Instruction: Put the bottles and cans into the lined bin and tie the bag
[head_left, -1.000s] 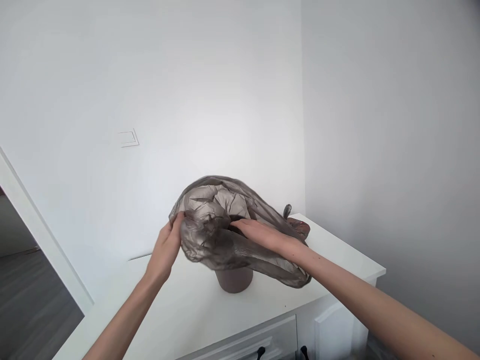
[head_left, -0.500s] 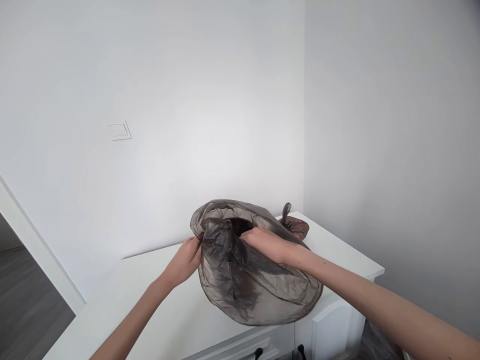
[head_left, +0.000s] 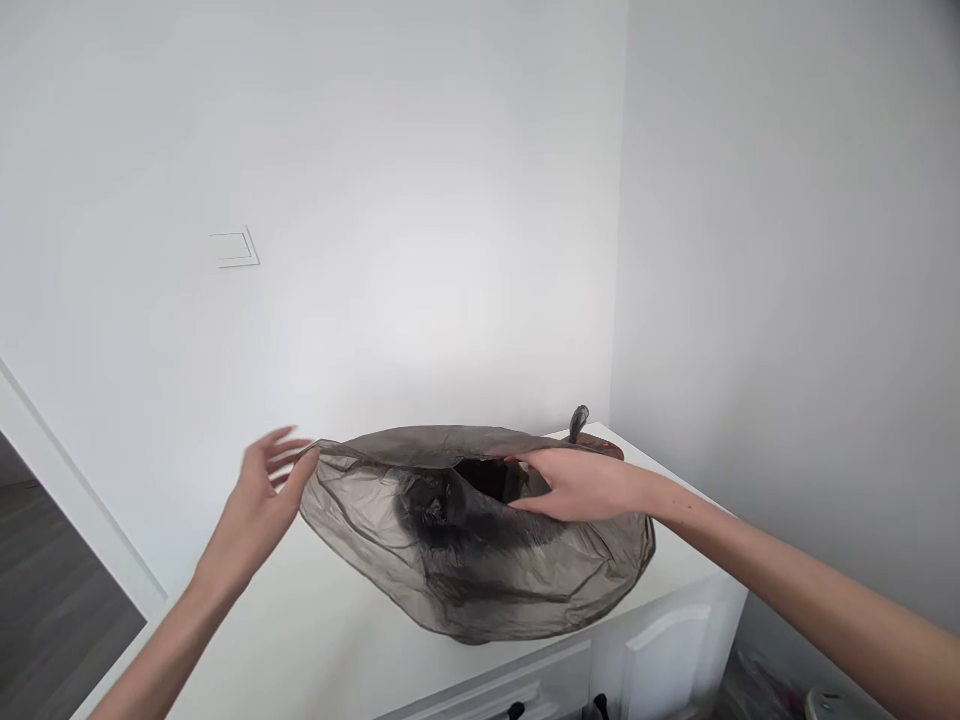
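A thin, dark translucent plastic bag (head_left: 495,590) is spread wide over the white cabinet top, with a dark opening at its middle. At the bag's left corner is my left hand (head_left: 266,490), its fingers apart and its thumb touching the edge. My right hand (head_left: 574,485) lies over the right part of the bag, thumb and fingers spread at the opening, the fingertips partly hidden inside. Behind it, a smaller knotted dark bag (head_left: 579,424) with something reddish in it is mostly covered.
The white cabinet (head_left: 667,650) has black knobs on its front. A wall with a light switch (head_left: 236,247) stands behind. Beside the cabinet at lower right are clear plastic and a pale round object (head_left: 829,704). A door frame is at left.
My left hand has moved left and up, its fingers now spread, and the bag's left side is stretched out. My right hand has shifted right and its fingers now show.
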